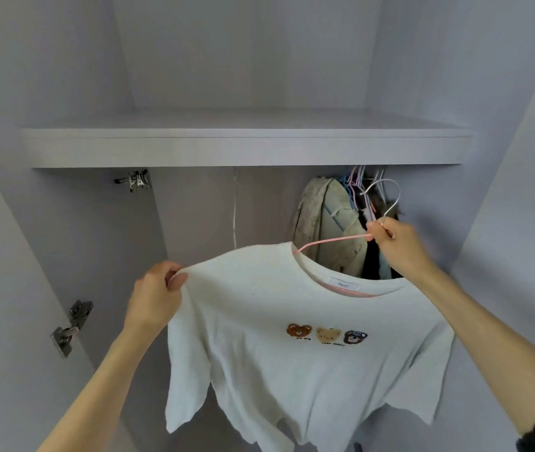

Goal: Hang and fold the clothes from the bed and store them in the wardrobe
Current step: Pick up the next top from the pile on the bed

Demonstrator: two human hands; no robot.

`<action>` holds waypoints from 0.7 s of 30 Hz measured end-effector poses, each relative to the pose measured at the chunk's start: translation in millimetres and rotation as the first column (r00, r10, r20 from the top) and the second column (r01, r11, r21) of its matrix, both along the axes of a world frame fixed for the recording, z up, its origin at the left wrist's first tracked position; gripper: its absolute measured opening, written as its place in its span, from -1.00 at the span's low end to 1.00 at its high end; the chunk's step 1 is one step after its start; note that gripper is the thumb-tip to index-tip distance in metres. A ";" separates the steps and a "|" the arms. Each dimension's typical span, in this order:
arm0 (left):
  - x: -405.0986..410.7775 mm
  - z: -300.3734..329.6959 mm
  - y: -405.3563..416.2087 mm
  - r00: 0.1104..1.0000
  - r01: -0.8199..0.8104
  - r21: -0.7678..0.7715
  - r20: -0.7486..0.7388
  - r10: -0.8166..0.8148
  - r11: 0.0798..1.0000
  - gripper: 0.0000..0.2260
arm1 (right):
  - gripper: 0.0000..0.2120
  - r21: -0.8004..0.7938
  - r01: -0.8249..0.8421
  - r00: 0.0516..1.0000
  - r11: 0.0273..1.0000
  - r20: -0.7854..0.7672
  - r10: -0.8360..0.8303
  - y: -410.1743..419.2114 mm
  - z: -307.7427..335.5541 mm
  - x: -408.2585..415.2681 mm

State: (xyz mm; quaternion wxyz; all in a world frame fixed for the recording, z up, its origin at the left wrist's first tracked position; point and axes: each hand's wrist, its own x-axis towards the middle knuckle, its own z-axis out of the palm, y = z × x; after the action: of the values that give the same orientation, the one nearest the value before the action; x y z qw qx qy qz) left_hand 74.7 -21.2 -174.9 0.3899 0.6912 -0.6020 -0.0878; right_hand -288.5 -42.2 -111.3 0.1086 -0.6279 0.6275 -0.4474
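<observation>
Wardrobe (246, 148) open; right hand (396, 246) grips the hanger (331, 239) neck, left hand (155, 295) pinches the white T-shirt (292, 370) shoulder.

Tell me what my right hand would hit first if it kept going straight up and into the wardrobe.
Probably the hanging clothes and bunched hangers just beyond your right hand; depth is unclear.
</observation>
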 end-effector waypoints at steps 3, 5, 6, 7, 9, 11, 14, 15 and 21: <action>-15.9 8.2 1.9 0.998 0.028 0.003 0.050 -0.028 1.000 -0.75 | -0.66 0.017 -0.054 0.998 0.998 -0.011 0.054 4.3 1.4 13.0; -36.8 16.7 7.5 0.979 0.150 -0.128 0.161 -0.129 0.980 -0.67 | -0.70 0.011 -0.121 0.989 0.993 -0.085 0.122 7.4 3.3 34.7; -48.3 21.0 9.3 0.949 0.236 -0.154 0.250 -0.194 0.959 -0.66 | -0.70 -0.002 -0.164 0.979 0.986 -0.121 0.163 8.6 5.0 46.2; -59.5 24.2 10.4 0.912 0.314 -0.154 0.325 -0.253 0.937 -0.68 | -0.70 -0.018 -0.205 0.968 0.979 -0.153 0.200 9.6 7.0 56.8; -75.5 26.0 11.1 0.869 0.408 -0.134 0.362 -0.339 0.903 -0.80 | -0.68 -0.049 -0.238 0.958 0.970 -0.177 0.226 11.5 12.3 70.8; -81.8 25.9 11.7 0.906 0.380 -0.152 0.262 -0.333 0.912 -0.85 | -0.65 -0.082 -0.247 0.960 0.965 -0.157 0.232 13.6 17.5 72.5; -82.7 23.6 14.4 0.940 0.321 -0.256 0.201 -0.275 0.912 -0.87 | -0.63 -0.058 -0.314 0.940 0.948 -0.156 0.302 18.3 22.7 68.5; -81.8 23.3 15.5 0.945 0.312 -0.273 0.193 -0.266 0.910 -0.87 | -0.68 -0.027 -0.350 0.928 0.936 -0.146 0.342 19.5 22.2 64.6; -64.2 21.3 9.6 0.979 0.202 -0.276 0.083 -0.186 0.940 -0.88 | -0.87 0.077 -0.311 0.943 0.947 -0.102 0.318 20.4 -1.6 14.7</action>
State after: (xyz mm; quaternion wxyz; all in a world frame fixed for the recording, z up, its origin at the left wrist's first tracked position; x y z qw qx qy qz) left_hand 10.5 -11.6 -153.6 0.4575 0.5678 -0.6840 -0.0195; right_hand -273.8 -21.7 -112.9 0.1615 -0.7409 0.5373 -0.3692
